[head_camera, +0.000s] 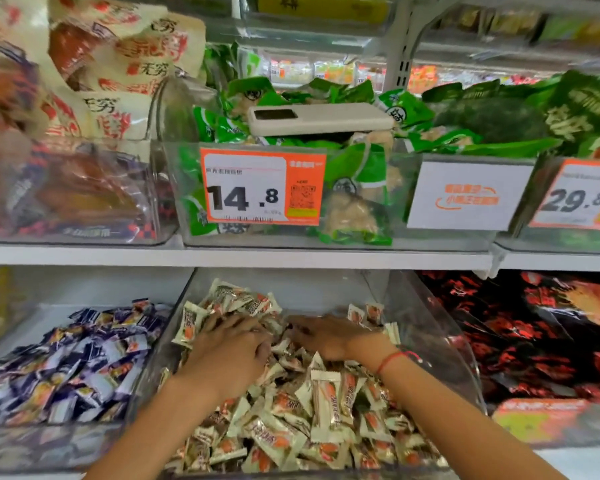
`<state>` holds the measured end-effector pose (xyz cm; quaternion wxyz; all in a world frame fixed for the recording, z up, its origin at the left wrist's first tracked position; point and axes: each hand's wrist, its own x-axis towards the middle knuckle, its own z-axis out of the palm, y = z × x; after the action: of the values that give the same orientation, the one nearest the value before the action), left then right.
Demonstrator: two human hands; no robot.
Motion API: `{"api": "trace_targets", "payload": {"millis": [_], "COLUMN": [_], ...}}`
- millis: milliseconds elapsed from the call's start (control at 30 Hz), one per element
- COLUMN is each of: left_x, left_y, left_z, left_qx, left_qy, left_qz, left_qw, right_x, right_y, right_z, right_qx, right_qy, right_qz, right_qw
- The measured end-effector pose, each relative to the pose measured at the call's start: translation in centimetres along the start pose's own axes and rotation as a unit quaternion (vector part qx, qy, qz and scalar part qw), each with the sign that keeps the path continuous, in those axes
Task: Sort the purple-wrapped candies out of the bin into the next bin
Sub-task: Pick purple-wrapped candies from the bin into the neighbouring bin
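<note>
Both hands are down in the clear middle bin, on the heap of cream-wrapped candies. The left hand lies flat with fingers spread over the wrappers, and the right hand reaches in beside it, fingers pushed into the pile, so I can't tell if it's got hold of anything. There's a red string bracelet on the right wrist. The purple-wrapped candies are all heaped in the next bin to the left. Up on the shelf above: green snack packs, a 14.8 price tag, and a white phone lying on top.
</note>
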<state>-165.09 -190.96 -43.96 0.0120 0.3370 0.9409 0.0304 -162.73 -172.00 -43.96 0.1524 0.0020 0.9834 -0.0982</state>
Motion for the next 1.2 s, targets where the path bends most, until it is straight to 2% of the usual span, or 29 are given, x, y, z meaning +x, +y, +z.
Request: {"api": "trace_targets", "payload": {"millis": [167,367,433,533,633,700,767,833,900,967,1000,1067,1100,1200], "left_x": [-0.7,-0.9,-1.0,-1.2,-1.2,-1.2,-1.2,-1.2,-1.2,-1.2,-1.3,-1.6,-1.9,-2.4], "left_y": [0.5,0.1,-0.1,0.0,-0.1,-0.2,-0.3,-0.2,-0.2,-0.2,0.0,0.8,1.2,2.7], "left_z": [0.5,1.6,1.9,2.0,2.2,2.3,2.4,2.4,2.3,1.9,1.6,0.5,0.1,-1.0], "left_qx": [-0.01,-0.048,-0.052,-0.056,-0.052,-0.054,-0.057,-0.067,-0.086,-0.105,-0.118,-0.18,-0.238,-0.426], "left_qy": [0.071,0.154,0.158,0.162,0.177,0.187,0.194,0.193,0.196,0.218,0.232,0.255,0.253,0.249], "left_qz": [-0.026,-0.018,-0.009,-0.009,-0.008,-0.012,-0.011,-0.007,-0.001,0.002,0.002,0.002,-0.001,0.008], "left_qw": [0.997,0.987,0.986,0.985,0.983,0.981,0.979,0.979,0.977,0.97,0.966,0.95,0.938,0.87], "right_x": [-3.6,-6.3,-6.5,-5.2,-2.6,-0.8,0.9,2.3,2.5,1.6,0.8,-1.2,-2.2,-4.3], "right_y": [0.5,2.2,2.4,2.3,1.5,0.5,-0.5,-0.5,0.3,1.2,1.4,1.0,0.4,-2.0], "right_z": [-1.1,-2.2,-2.5,-2.7,-2.7,-2.6,-2.1,-1.5,-1.9,-2.7,-3.1,-3.5,-3.5,-3.2], "right_qx": [-0.051,-0.09,-0.086,-0.054,0.03,0.048,-0.013,-0.023,0.029,0.124,0.209,0.39,0.438,0.461], "right_qy": [-0.056,-0.114,-0.066,0.045,0.111,0.125,0.1,0.07,0.093,0.161,0.191,0.21,0.207,0.2], "right_qz": [-0.014,0.016,0.007,-0.014,-0.031,-0.015,0.006,0.018,0.025,0.031,0.023,-0.027,-0.055,-0.115], "right_qw": [0.997,0.989,0.994,0.997,0.993,0.991,0.995,0.997,0.995,0.979,0.959,0.896,0.873,0.857]}}
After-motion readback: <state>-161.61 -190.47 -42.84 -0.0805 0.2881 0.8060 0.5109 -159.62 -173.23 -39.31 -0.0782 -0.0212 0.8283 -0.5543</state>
